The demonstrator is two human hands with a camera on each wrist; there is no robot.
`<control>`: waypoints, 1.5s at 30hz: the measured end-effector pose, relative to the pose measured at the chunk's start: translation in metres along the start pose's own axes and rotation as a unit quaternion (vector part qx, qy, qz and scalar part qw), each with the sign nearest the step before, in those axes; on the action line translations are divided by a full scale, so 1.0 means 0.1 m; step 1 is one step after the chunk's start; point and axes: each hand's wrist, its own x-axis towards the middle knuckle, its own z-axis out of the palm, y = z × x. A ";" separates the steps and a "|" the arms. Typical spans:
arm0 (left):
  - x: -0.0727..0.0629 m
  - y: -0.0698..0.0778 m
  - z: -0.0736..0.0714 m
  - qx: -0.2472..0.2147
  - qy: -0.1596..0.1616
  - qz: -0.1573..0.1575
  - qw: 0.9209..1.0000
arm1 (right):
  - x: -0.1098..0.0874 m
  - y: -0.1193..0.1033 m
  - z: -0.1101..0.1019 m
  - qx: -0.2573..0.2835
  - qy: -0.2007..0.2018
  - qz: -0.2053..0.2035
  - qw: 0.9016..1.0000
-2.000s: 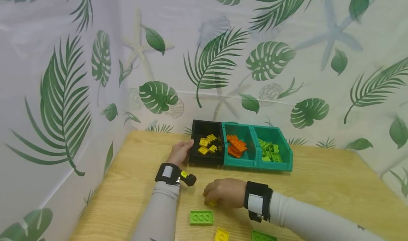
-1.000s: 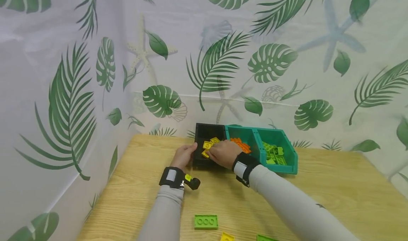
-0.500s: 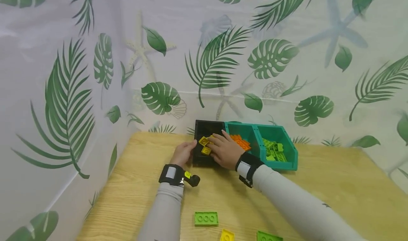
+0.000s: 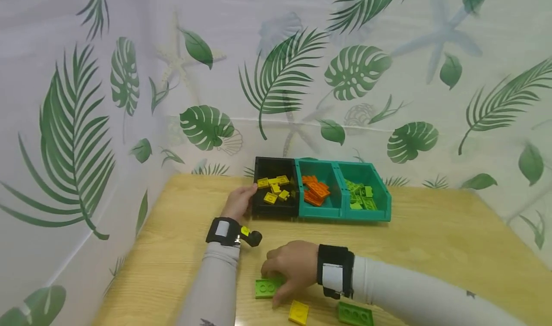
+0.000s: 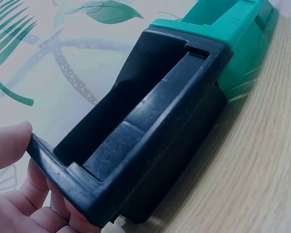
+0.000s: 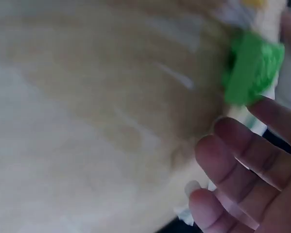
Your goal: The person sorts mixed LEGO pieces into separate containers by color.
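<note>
My left hand point(image 4: 239, 202) grips the side rim of a black storage bin point(image 5: 150, 155), thumb on top of the rim and fingers curled below it. Several yellow bricks point(image 4: 275, 188) lie inside this bin. My right hand point(image 4: 294, 264) is low over a lime green toy building brick point(image 4: 263, 289), which lies with its hollow underside up and is partly covered by the hand. In the blurred right wrist view, the fingers of my right hand point(image 6: 252, 170) are spread, and one fingertip is right at the edge of the green brick point(image 6: 252, 68).
Joined to the black bin's right side are two teal bins, one with orange bricks point(image 4: 316, 192), the other with green bricks point(image 4: 362, 196). Nearer the front, a yellow brick point(image 4: 298, 312) and another green brick point(image 4: 355, 313) lie on the wooden table point(image 4: 414, 249).
My right hand carried a yellow brick from the table into the black bin, let go there, and came back down to the green brick. The left hand stays on the bin.
</note>
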 end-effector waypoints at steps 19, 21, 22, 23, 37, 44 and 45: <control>-0.15 -0.03 -0.24 0.004 0.012 -0.018 1.000 | -0.56 0.77 -0.17 0.068 0.156 0.108 0.980; -0.14 -0.01 -0.25 -0.003 0.009 -0.017 1.000 | -0.71 1.02 -0.22 0.059 0.199 0.158 0.965; -0.14 -0.01 -0.25 -0.007 0.008 -0.017 1.000 | -0.78 1.15 -0.24 0.057 0.216 0.190 0.956; -0.14 0.00 -0.25 -0.011 0.008 -0.017 1.000 | -0.84 1.28 -0.25 0.048 0.228 0.225 0.946; -0.12 -0.10 -0.01 -0.033 0.004 -0.033 0.999 | -1.31 2.03 0.17 0.029 0.203 0.330 0.921; -0.11 0.01 0.08 -0.026 -0.003 -0.021 0.999 | -1.63 2.21 0.16 0.094 0.316 0.383 0.863; -0.11 0.03 0.09 -0.024 -0.005 -0.021 0.999 | -1.69 2.22 0.18 0.111 0.336 0.394 0.848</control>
